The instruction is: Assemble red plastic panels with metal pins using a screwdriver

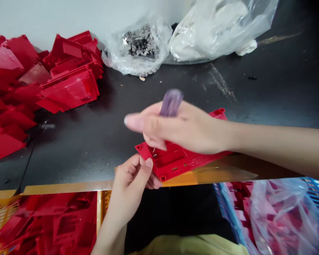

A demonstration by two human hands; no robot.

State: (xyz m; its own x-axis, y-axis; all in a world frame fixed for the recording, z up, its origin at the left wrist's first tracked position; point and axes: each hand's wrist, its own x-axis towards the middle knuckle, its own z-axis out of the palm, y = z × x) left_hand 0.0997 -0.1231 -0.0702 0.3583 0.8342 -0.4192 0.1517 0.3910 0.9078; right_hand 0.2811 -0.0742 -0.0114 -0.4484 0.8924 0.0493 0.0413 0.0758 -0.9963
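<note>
A flat red plastic part (175,161) lies at the near edge of the dark table (101,134). My left hand (133,177) pinches its near left corner, thumb on top. My right hand (180,127) reaches in from the right and is closed round a tool with a translucent purple handle (171,102), held upright over the part. The tool's tip is hidden by the fingers.
A heap of red plastic parts (37,85) fills the table's left. At the back sit a clear bag of small metal pieces (139,44) and a white plastic bag (218,28). Below the edge stand an orange crate (48,219) and a blue crate (281,216), both holding red parts.
</note>
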